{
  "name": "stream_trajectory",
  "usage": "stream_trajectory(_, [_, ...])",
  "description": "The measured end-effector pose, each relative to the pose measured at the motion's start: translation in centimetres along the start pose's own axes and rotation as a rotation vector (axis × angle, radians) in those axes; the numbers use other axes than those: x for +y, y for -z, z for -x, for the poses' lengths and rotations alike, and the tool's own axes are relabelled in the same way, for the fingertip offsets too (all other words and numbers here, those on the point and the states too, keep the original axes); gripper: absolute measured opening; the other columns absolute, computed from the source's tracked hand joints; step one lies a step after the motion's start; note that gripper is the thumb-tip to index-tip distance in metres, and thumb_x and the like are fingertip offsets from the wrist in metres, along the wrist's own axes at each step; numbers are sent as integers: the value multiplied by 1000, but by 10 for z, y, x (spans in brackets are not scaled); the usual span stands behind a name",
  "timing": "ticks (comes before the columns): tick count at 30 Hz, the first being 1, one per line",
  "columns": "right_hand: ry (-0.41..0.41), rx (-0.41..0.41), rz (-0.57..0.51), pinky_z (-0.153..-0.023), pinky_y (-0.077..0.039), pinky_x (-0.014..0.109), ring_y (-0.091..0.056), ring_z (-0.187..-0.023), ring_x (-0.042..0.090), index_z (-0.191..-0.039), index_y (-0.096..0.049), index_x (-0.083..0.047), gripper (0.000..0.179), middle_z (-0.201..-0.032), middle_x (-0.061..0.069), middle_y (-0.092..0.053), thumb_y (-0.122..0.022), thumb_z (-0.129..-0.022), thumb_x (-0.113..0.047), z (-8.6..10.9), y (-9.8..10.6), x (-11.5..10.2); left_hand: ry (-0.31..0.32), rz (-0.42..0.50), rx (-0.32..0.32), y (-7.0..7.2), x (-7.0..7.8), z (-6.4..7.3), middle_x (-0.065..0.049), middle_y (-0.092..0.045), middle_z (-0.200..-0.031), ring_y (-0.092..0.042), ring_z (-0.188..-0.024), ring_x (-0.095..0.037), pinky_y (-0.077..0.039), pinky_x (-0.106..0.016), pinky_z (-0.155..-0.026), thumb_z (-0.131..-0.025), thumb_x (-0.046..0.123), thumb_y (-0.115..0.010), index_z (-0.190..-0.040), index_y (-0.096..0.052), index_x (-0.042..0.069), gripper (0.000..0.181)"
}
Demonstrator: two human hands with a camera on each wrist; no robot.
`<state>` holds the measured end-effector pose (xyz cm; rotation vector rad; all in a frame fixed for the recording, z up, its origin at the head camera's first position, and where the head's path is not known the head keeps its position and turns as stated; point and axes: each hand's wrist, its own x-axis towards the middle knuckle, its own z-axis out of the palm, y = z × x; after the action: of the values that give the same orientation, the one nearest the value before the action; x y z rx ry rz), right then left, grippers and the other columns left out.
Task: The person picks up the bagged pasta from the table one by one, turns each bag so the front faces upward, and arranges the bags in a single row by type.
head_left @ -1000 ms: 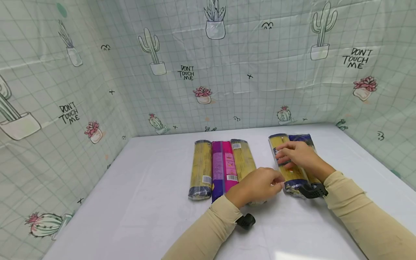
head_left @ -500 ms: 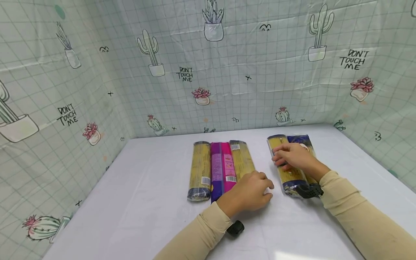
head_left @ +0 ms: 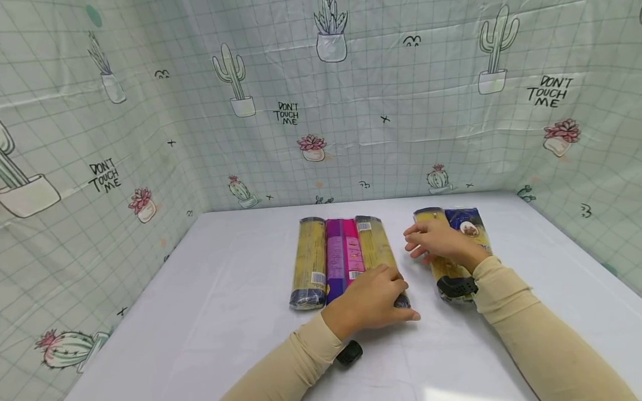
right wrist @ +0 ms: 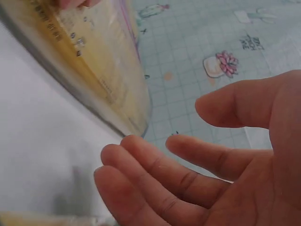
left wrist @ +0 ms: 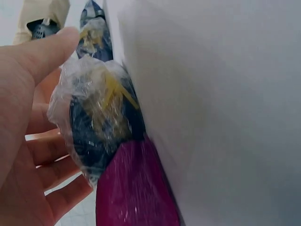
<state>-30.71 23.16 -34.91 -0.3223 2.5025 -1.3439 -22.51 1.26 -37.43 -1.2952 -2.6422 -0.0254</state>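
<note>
Beige-cuffed L hand (head_left: 368, 298): fingers spread, thumb held apart, at near end of R-most yellow pack (head_left: 375, 245) in a row of 3. L wrist view: fingers lie alongside the pack's clear-wrapped, dk-blue end, yellow strands visible thru wrap; contact cannot be confirmed.

R hand (head_left: 433, 242): fingers extended, thumb well apart from them per R wrist view. Pos.: over separate yellow pack (head_left: 443, 268), fingertips projecting past its L edge; contact w/ pack cannot be told. Black band (head_left: 457, 285) on R wrist overlaps near end of same pack in head view. Black unit (head_left: 349, 353) shows at L wrist.

Remaining packs: pink/purple pack (head_left: 343, 253) directly L of R-most yellow pack; L-most yellow pack (head_left: 310, 262) beside it, barcode near lower end; blue/yellow pack (head_left: 473, 231) w/ round white emblem, just R of separate yellow pack. All lie flat, approx. lengthwise, on white counter (head_left: 241, 289).

Surround: grid-pattern cloth (head_left: 441, 122), cactus prints, text "DON'T TOUCH ME".
</note>
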Motion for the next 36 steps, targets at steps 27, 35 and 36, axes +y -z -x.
stream_trajectory(27, [-68,10,143,-70,-60,41,-66,-102,35,-132,-56,10,43,-119,26,-63,-51,-102,-21,-50,-36,-20,-23,-10,-205,15,-12,7,14,-53,-143,-42,-136,-6,-42,-35,-106,-83,43,-79,-133,-63,26,55])
stream_trajectory(35, [-73,21,152,-70,-60,40,-60,-112,39,-132,-58,7,43,-128,26,-59,-53,-101,-22,-52,-44,-19,-108,25,-139,14,-17,4,10,-64,-127,-53,-123,-6,-42,-19,-101,-85,20,-75,-123,-71,21,38])
stream_trajectory(36, [-73,24,152,-70,-60,40,-59,-113,40,-133,-58,8,44,-129,27,-59,-53,-101,-22,-52,-44,-18,-126,39,-134,14,-18,3,9,-65,-126,-54,-122,-6,-41,-18,-102,-85,17,-74,-122,-72,20,38])
